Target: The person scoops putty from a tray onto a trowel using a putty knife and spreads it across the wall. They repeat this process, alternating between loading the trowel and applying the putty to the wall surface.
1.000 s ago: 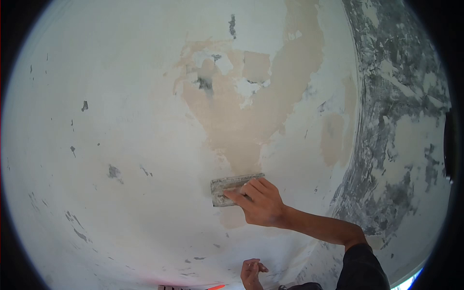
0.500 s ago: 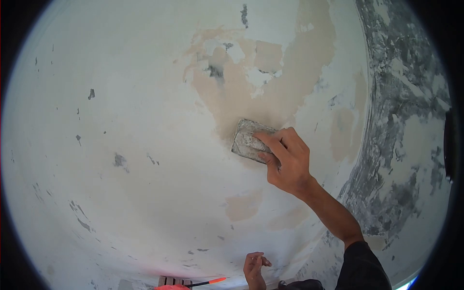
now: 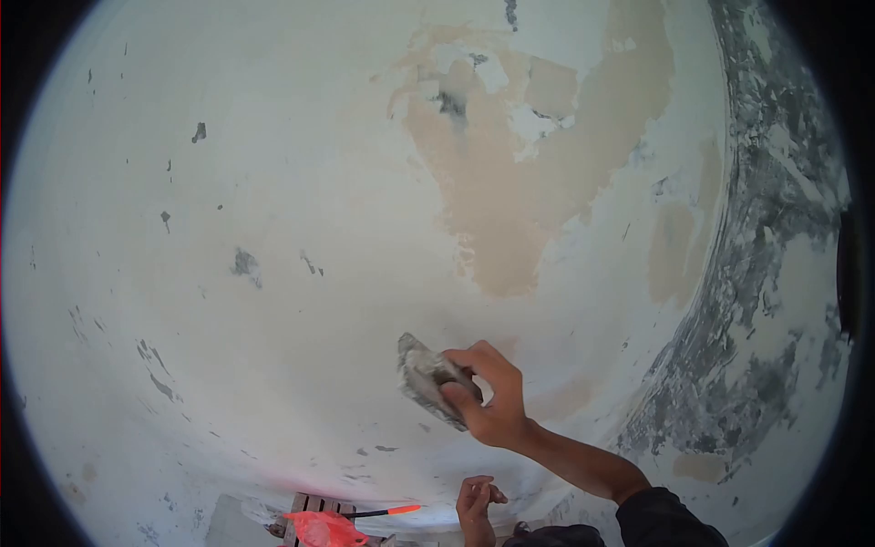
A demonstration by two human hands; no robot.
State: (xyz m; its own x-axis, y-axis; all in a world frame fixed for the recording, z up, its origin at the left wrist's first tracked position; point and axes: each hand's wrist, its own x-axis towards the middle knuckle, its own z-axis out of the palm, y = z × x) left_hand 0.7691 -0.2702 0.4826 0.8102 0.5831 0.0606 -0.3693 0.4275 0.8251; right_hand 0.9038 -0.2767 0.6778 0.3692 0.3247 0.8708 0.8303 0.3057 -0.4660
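My right hand is closed round a plastering trowel, a small rectangular grey tool crusted with plaster. The trowel is tilted in front of the pale wall; whether it touches cannot be told. Above it on the wall spreads a large beige patch with a ragged edge and grey scraped spots. Low in view, my left hand has its fingers curled in; anything inside them is hidden.
Rough grey and white wall runs down the right side. At the bottom, a red plastic bag lies by a slatted wooden piece. A thin dark stick with an orange end sticks out beside them.
My right hand has brought the trowel down and left from the beige patch and turned it edge-up. The view has shifted slightly. My left hand keeps its curled pose.
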